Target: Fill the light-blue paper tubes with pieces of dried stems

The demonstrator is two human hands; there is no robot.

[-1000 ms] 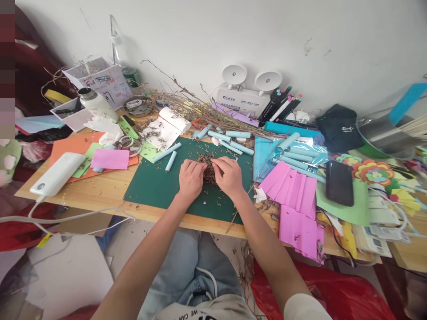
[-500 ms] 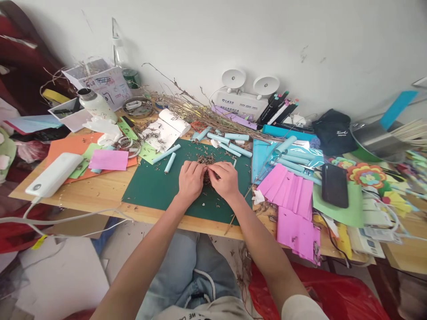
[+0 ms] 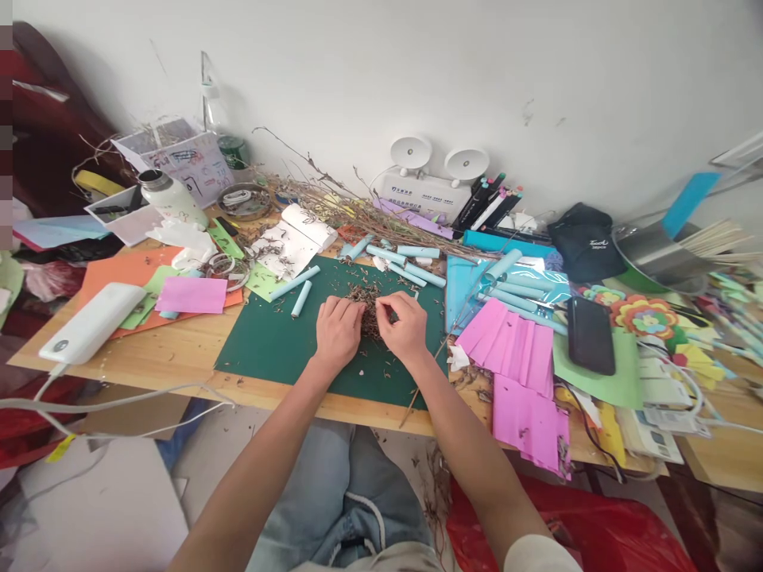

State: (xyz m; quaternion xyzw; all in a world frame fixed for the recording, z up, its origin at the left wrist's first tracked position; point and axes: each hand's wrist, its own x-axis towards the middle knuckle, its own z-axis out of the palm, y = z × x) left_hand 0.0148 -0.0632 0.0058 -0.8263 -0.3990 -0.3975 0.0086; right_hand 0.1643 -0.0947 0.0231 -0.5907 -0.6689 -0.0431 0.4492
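Observation:
A small heap of brown dried plant bits (image 3: 368, 297) lies on the dark green cutting mat (image 3: 268, 342). My left hand (image 3: 338, 332) is closed at the heap's left side, fingers curled with their tips in the dried bits. On the other side, my right hand (image 3: 405, 324) pinches thumb and forefinger together at the heap's edge. Both seem to hold dried bits, though the pieces between the fingertips are too small to see well. Crumbs lie scattered over the mat. Pale blue paper rolls (image 3: 301, 299) rest behind my hands, towards the mat's back edge.
Dry twigs (image 3: 351, 202) stretch along the wall side. Pink paper strips (image 3: 506, 342), a black phone (image 3: 590, 335) and more blue rolls crowd the right. A white power bank (image 3: 92, 324), orange paper (image 3: 119, 266) and an open white bottle (image 3: 172, 199) stand left.
My fingertips, which met over the heap, are now slightly apart; the right hand has drawn back a little to the right. More of the dried heap shows between them. The view has shifted slightly.

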